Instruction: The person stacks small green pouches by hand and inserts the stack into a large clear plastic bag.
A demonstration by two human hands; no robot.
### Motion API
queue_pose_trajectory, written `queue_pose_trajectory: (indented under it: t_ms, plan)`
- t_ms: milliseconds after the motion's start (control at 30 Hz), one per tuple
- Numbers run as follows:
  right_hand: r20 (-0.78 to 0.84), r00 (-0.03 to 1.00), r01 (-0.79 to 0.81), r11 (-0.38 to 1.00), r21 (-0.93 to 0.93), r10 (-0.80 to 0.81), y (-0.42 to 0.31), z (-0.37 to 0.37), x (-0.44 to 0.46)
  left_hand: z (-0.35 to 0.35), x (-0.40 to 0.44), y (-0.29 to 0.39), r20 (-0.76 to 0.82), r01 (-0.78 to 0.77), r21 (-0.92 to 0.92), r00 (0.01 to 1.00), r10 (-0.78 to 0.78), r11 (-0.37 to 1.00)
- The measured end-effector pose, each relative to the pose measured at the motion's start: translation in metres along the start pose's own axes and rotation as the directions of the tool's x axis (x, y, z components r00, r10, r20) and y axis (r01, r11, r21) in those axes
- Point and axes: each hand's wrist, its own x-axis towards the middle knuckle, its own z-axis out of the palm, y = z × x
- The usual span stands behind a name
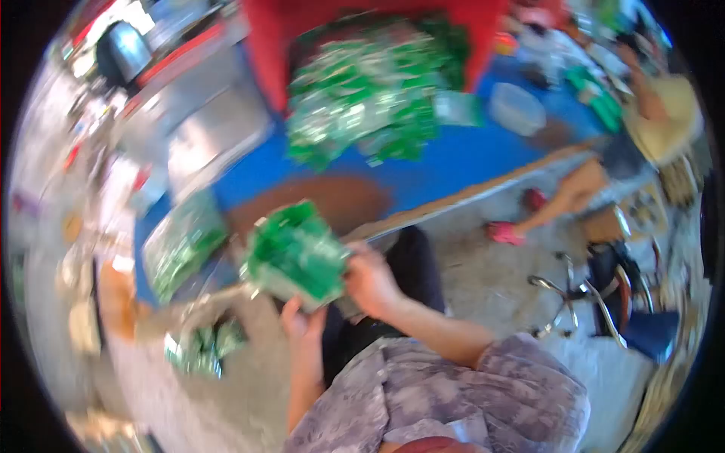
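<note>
Close to my body I hold a bundle of green-and-clear plastic packets (298, 253), blurred and glossy. My left hand (303, 323) grips its lower edge, thumb upward. At the bundle's right side my right hand (370, 281) is closed on it; part of the fingers is hidden behind the plastic. A large heap of similar green packets (362, 90) spills from a red bin (266, 53) onto the blue table (423, 177). To the left of the bundle lies a clear bag with green packets inside (185, 245).
A clear plastic tub (517, 108) stands on the table's right part. More green packets (204, 343) are below the table edge at lower left. Another person (664, 113) sits on the right, near a wheeled chair (627, 317). A metal box (215, 128) stands at upper left.
</note>
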Motion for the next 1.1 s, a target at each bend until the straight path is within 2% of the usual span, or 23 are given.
queue_pose_trajectory:
  t_ms: [33, 67, 100, 133, 167, 200, 233, 267, 300, 333, 367, 400, 500, 567, 633, 700, 767, 833, 867, 900, 967, 1067, 1100]
  plan:
    - [0.024, 0.999, 0.027, 0.992, -0.125, -0.024, 0.004, -0.012, 0.004, -0.003, 0.011, -0.001, 0.004, 0.045, -0.128, 0.999, -0.045, 0.991]
    - [0.089, 0.989, 0.15, 0.791, -0.594, -0.121, -0.016, -0.007, 0.006, 0.014, 0.01, 0.01, 0.035, 0.066, -0.096, 0.997, -0.062, 0.993]
    - [0.157, 0.968, 0.248, 0.803, -0.542, -0.194, -0.044, 0.017, 0.001, 0.03, 0.008, 0.019, 0.048, 0.064, -0.062, 0.997, -0.061, 0.996]
    - [0.21, 0.916, 0.4, 0.733, -0.55, -0.342, -0.077, 0.037, -0.012, 0.036, 0.019, 0.014, 0.09, 0.074, -0.057, 0.994, -0.069, 0.996]
    - [0.294, 0.839, 0.542, 0.649, -0.534, -0.458, -0.113, 0.06, -0.024, 0.038, 0.028, 0.02, 0.105, 0.041, -0.041, 0.994, -0.037, 0.998]
    - [0.409, 0.702, 0.71, 0.539, -0.453, -0.582, -0.151, 0.085, -0.045, 0.039, 0.03, 0.034, 0.091, -0.019, -0.016, 0.996, 0.021, 1.0]
    - [0.473, 0.61, 0.792, 0.509, -0.337, -0.636, -0.183, 0.103, -0.058, 0.042, 0.041, 0.043, -0.024, -0.003, 0.029, 1.0, 0.004, 1.0]
    - [0.508, 0.56, 0.819, 0.531, -0.218, -0.655, -0.206, 0.119, -0.075, 0.046, 0.054, 0.05, 0.096, -0.012, 0.02, 0.995, 0.01, 1.0]
    - [0.531, 0.532, 0.814, 0.572, -0.105, -0.66, -0.223, 0.133, -0.087, 0.056, 0.061, 0.056, 0.109, -0.066, 0.067, 0.992, 0.058, 0.996]
    - [0.548, 0.534, 0.78, 0.626, -0.026, -0.643, -0.236, 0.145, -0.094, 0.055, 0.074, 0.063, 0.021, -0.081, 0.117, 0.997, 0.079, 0.99]
    - [0.562, 0.552, 0.737, 0.676, 0.017, -0.616, -0.24, 0.154, -0.103, 0.063, 0.081, 0.068, 0.071, -0.133, 0.216, 0.99, 0.12, 0.967]
    - [0.575, 0.568, 0.696, 0.717, 0.046, -0.588, -0.242, 0.162, -0.108, 0.082, 0.082, 0.069, 0.024, -0.161, 0.279, 0.987, 0.161, 0.947]
    - [0.602, 0.606, 0.578, 0.808, 0.114, -0.519, -0.241, 0.178, -0.121, 0.089, 0.102, 0.072, 0.136, -0.208, 0.276, 0.975, 0.176, 0.938]
    - [0.612, 0.617, 0.512, 0.843, 0.166, -0.495, -0.245, 0.185, -0.13, 0.077, 0.108, 0.07, 0.051, -0.189, 0.323, 0.982, 0.182, 0.927]
    - [0.639, 0.612, 0.456, 0.868, 0.195, -0.465, -0.248, 0.187, -0.138, 0.089, 0.1, 0.075, -0.031, -0.066, 0.349, 0.996, 0.082, 0.935]
    - [0.644, 0.57, 0.447, 0.85, 0.277, -0.51, -0.249, 0.19, -0.148, 0.095, 0.099, 0.071, 0.022, -0.219, 0.331, 0.974, 0.224, 0.918]
    - [0.509, 0.556, 0.642, 0.729, 0.238, -0.657, -0.243, 0.197, -0.151, 0.098, 0.112, 0.089, 0.034, -0.232, 0.344, 0.971, 0.235, 0.91]
    - [0.492, 0.706, 0.547, 0.833, 0.079, -0.51, -0.262, 0.19, -0.153, 0.078, 0.103, 0.069, -0.025, -0.164, 0.289, 0.984, 0.178, 0.943]
    - [0.474, 0.758, 0.5, 0.866, 0.018, -0.448, -0.265, 0.192, -0.158, 0.068, 0.104, 0.071, 0.035, -0.157, 0.264, 0.988, 0.154, 0.952]
    - [0.47, 0.758, 0.511, 0.859, -0.001, -0.451, -0.265, 0.19, -0.159, 0.058, 0.105, 0.073, 0.095, -0.148, 0.239, 0.987, 0.128, 0.96]
    - [0.511, 0.72, 0.538, 0.843, 0.016, -0.469, -0.263, 0.188, -0.151, 0.061, 0.105, 0.072, 0.114, -0.19, 0.232, 0.979, 0.168, 0.954]
    - [0.54, 0.701, 0.534, 0.845, 0.035, -0.465, -0.261, 0.187, -0.142, 0.072, 0.111, 0.077, 0.203, -0.12, 0.15, 0.975, 0.088, 0.981]
    - [0.542, 0.705, 0.522, 0.852, 0.04, -0.457, -0.261, 0.188, -0.141, 0.072, 0.11, 0.074, 0.186, -0.135, 0.131, 0.976, 0.11, 0.982]
